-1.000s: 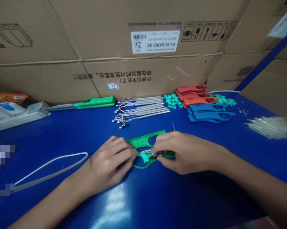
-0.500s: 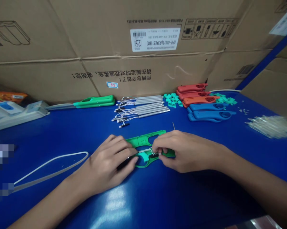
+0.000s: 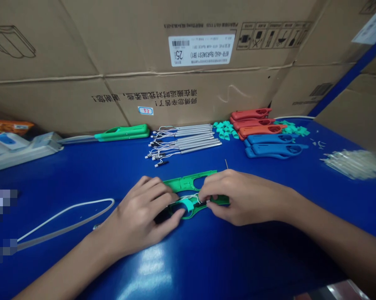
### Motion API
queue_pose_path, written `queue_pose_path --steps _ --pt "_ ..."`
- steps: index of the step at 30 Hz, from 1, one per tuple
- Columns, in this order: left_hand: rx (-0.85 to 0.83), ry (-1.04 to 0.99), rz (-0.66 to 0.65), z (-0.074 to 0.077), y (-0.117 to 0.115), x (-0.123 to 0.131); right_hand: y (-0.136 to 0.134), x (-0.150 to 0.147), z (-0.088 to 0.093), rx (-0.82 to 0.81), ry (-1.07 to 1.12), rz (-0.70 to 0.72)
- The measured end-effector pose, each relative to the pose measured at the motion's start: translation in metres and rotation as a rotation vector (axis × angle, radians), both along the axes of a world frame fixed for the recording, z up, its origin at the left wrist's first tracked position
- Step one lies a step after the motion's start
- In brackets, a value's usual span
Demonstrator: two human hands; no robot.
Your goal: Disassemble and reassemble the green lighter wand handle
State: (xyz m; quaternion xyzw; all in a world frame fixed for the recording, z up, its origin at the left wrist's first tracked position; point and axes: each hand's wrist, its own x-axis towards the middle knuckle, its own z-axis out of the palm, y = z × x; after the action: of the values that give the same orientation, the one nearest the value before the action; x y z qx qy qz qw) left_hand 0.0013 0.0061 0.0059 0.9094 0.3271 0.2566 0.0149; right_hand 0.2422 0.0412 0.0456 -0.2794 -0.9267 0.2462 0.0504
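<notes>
Two green lighter casing halves lie side by side in front of me, the far half (image 3: 175, 184) behind the near half (image 3: 194, 211). My left hand (image 3: 147, 210) is closed around the left part of the near half, its thumb at the teal trigger (image 3: 188, 203). My right hand (image 3: 230, 196) pinches a small black igniter (image 3: 202, 204) at the near half's right part; the fingertips partly cover it. Thin white wires (image 3: 189, 196) run between the hands. A shiny metal tip (image 3: 96, 227) shows beside my left wrist.
Behind the hands lie silver tubes with wires (image 3: 194, 143), teal triggers (image 3: 227, 130), red casings (image 3: 250, 113), blue casings (image 3: 269, 150) and a green casing (image 3: 125, 132). Clear plastic parts (image 3: 353, 163) lie right, a power strip (image 3: 44, 146) left. A cardboard box (image 3: 138, 50) walls the back.
My left thumb has shifted slightly right, toward the teal trigger. The metal tip beside my left wrist has come into sight. My right hand keeps its pinch almost unmoved.
</notes>
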Motion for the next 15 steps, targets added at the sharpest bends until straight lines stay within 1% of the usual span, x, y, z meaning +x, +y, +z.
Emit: queue_pose_path --steps 10,15 --pt "-0.045 -0.008 0.014 -0.0045 -0.0046 0.0051 0.0001 0.0025 -0.0012 0.007 0.018 0.025" --pt "-0.024 -0.011 0.009 -0.0019 -0.0035 0.0062 0.0003 0.0026 -0.002 0.002 0.019 0.032"
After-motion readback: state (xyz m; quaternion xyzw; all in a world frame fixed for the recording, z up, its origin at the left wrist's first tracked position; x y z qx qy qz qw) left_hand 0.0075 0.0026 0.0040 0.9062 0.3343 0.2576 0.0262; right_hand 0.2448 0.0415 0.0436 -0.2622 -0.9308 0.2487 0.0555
